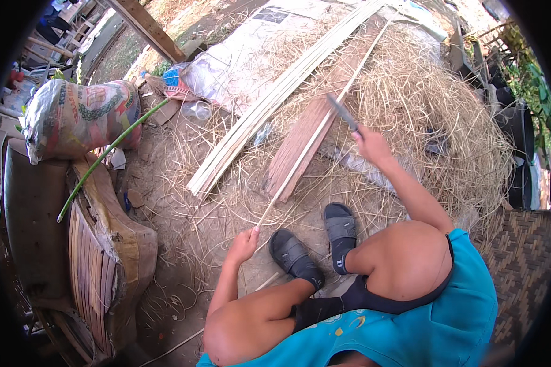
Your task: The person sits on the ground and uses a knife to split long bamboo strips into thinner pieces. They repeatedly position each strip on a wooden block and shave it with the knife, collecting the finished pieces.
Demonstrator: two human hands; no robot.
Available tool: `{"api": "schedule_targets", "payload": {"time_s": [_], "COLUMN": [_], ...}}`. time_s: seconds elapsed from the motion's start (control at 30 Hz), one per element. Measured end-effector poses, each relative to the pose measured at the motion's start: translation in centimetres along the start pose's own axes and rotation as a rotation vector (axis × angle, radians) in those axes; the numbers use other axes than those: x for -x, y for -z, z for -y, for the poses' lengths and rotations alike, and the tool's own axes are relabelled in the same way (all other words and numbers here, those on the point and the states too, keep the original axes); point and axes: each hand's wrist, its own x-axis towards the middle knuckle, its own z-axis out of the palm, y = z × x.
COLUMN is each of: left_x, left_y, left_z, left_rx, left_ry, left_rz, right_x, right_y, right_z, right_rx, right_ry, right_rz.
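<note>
My left hand (pixel 244 244) is closed round the near end of a long, thin, pale bamboo strip (pixel 300 160). From there the strip runs away from me along a brown wooden plank (pixel 309 131) on the ground. My right hand (pixel 371 144) grips a knife (pixel 344 112), its handle hidden in my fingers. The grey blade points up and to the left, crossing the strip in this view; whether it touches cannot be told. Left of the plank lies a bundle of long pale bamboo strips (pixel 269 101).
Curly shavings (pixel 422 110) are heaped at the right and over a pale sheet (pixel 226 67). A stuffed sack (pixel 82 116), a worn chair (pixel 113 244) and a green stalk (pixel 110 147) are at the left. A woven mat (pixel 523 257) lies at the right; my sandalled feet (pixel 288 249) are near the plank.
</note>
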Motion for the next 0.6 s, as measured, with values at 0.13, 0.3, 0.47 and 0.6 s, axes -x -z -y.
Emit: {"api": "schedule_targets", "payload": {"time_s": [0.13,0.3,0.47,0.6], "left_x": [2.1,9.4,0.2,4.1], "left_y": [3.6,6.2,2.9,3.0], "left_z": [2.7,11.9,3.7,7.0], "left_rx": [0.171,0.143,0.207,0.117], "left_ry": [0.223,0.387,0.151,0.195], "left_rz": [0.112,0.166,0.005,0.008], "right_x": [9.0,2.2,7.7,-1.3], "right_y": [-10.4,-4.9,-9.0,0.4], "right_z": [4.3,-1.1,3.3,-4.4], "right_rx": [0.149,-0.028,0.110,-0.042], "right_ry": [0.709,0.253,0.645,-0.143], "right_rz": [0.156,-0.149,0.013,-0.157]}}
